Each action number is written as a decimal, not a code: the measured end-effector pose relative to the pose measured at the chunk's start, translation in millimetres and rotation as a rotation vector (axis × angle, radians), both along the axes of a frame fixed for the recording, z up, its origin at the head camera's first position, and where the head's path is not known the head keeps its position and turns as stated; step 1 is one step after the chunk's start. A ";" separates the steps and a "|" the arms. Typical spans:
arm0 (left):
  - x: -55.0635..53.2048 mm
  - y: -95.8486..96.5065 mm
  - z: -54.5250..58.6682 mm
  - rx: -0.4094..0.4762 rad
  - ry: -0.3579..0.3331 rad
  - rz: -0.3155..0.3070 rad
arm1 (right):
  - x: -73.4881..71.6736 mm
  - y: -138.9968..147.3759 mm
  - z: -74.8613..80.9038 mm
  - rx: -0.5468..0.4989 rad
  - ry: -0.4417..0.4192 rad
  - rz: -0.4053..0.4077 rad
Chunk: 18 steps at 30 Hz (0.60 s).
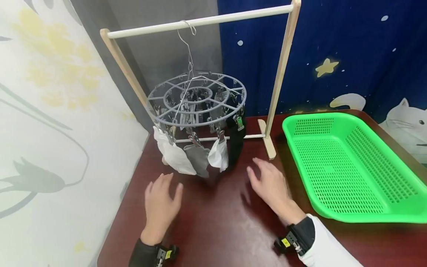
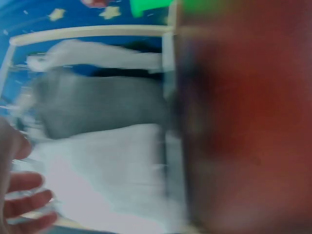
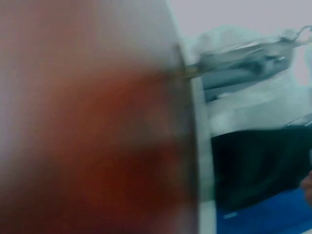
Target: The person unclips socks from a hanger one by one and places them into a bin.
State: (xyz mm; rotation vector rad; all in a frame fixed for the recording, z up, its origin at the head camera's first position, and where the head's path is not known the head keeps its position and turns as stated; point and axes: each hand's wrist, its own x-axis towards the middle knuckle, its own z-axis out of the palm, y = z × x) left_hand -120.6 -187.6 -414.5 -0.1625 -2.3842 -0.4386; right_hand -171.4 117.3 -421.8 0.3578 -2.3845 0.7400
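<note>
Left hand [image 1: 161, 205], right hand [image 1: 271, 185]: fingers loosely parted, both empty. Just beyond: round, spoked grey hanger [image 1: 197, 112], limp white, grey, black cloth pieces [image 1: 175, 157] clipped below. Right of right hand: green latticed basket [image 1: 337, 174].

Laundry [image 1: 175, 155]: matt cloth, creased.
Drying ring [image 1: 200, 125]: smooth plastic, dull finish; clips [image 1: 195, 139], shiny metal; hook [image 1: 190, 67], bare metal wire.
Rack [image 1: 283, 66]: smooth wood, matt.
Rail [image 1: 227, 18]: smooth, slight sheen.
Basket [image 1: 383, 218]: glossy plastic, perforated.
Worktop [image 1: 217, 222]: smooth, glossy.
Curtain [image 1: 257, 66]: matt cloth.
Sleeve [image 1: 328, 241]: matt cloth.
</note>
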 end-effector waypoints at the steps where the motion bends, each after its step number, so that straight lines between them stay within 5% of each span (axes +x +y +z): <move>1: -3.8 0.8 9.1 0.022 0.121 -0.017 | -4.6 -3.3 11.5 -0.047 0.122 0.022; 4: -19.8 8.7 47.1 0.072 0.415 -0.101 | -25.0 -13.4 53.3 -0.091 0.398 0.099; 7: -37.0 23.7 85.7 0.056 0.512 -0.195 | -49.6 -21.8 89.3 -0.007 0.522 0.147; 12: -57.9 52.2 122.1 -0.071 0.474 -0.300 | -74.0 -27.1 112.9 0.201 0.601 0.131; 18: -68.3 72.8 133.8 -0.212 0.423 -0.346 | -74.5 -32.4 114.7 0.271 0.639 0.111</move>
